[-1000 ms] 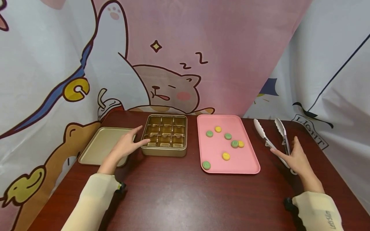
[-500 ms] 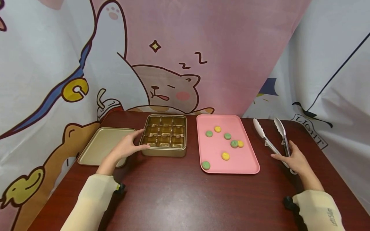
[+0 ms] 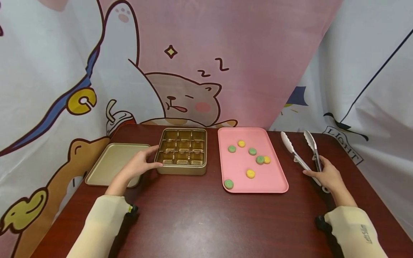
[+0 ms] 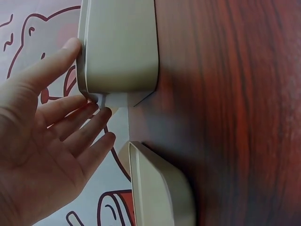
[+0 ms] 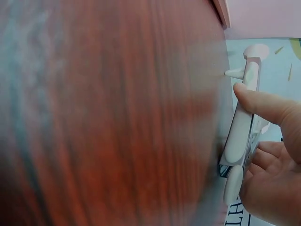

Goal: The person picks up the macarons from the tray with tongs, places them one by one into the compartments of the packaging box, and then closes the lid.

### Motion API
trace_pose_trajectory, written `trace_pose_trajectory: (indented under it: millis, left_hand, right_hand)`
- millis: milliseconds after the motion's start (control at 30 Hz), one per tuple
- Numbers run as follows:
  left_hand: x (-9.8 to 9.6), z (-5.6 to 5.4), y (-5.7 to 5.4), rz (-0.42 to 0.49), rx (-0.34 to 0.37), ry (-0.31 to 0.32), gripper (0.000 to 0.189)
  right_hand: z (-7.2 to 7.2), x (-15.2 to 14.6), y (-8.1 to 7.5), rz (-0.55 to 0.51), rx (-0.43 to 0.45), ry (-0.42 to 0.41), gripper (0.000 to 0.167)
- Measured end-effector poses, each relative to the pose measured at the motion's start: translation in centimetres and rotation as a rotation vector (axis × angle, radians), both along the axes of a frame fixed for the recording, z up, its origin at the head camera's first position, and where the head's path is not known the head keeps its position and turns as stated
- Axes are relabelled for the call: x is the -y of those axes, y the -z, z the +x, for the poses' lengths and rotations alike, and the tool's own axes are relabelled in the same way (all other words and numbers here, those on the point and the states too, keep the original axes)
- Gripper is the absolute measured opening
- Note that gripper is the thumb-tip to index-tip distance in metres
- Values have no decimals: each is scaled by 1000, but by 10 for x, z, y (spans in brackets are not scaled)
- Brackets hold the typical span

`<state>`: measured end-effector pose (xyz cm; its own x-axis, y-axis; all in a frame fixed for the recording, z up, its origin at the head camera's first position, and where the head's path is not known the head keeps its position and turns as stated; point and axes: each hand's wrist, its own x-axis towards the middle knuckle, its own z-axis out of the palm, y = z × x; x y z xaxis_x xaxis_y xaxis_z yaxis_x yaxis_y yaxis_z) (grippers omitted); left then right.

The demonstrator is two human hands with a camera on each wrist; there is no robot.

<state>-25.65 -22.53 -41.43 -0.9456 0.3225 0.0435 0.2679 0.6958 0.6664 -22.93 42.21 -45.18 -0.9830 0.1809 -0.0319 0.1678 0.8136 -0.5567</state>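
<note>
Near the back of the table stands a gold tin (image 3: pixel 182 169) with a clear divided insert (image 3: pixel 184 146). My left hand (image 3: pixel 137 166) is at its left side, thumb and fingers extended. In the left wrist view, the thumb tip touches the tin's (image 4: pixel 120 47) rim and the fingertips lie close to its corner. At the far right my right hand (image 3: pixel 330 179) grips the spread tongs (image 3: pixel 301 163) across their arms. The right wrist view shows its thumb on one arm of the tongs (image 5: pixel 240 136); its fingers are partly hidden behind them.
A pink tray (image 3: pixel 238 188) between the tin and tongs carries several green and yellow round pieces, one green piece (image 3: pixel 228 184) at its near left corner. Left of the tin lies a gold lid (image 3: pixel 113 163). A printed curtain (image 3: pixel 251 64) hangs behind the dark wooden table (image 3: pixel 206 222).
My left hand has come up to the tin's left side. My right hand's fingers have closed in on the tongs' arms. The tin, tray and tongs stay put on the table.
</note>
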Motion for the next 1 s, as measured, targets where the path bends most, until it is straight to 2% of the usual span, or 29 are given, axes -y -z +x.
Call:
trace_pose_trajectory:
  millis: [333, 467, 567, 767, 1000]
  left_hand:
    - [1, -3, 1, -6, 11, -19, 69]
    - [2, -3, 1, -15, 20, -28, 71]
    - [2, -3, 2, -15, 22, -28, 72]
    - [1, -4, 0, -6, 16, -33, 73]
    - [1, -2, -2, -4, 19, -36, 72]
  right_hand:
    - [-5, 1, -5, 41, -35, -11, 88]
    - [-9, -1, -1, 68, -36, -16, 68]
    - [-11, -1, 0, 69, -31, 12, 62]
    - [-11, 2, -4, 64, 10, 79, 89]
    - [-10, -4, -3, 56, -47, 27, 78]
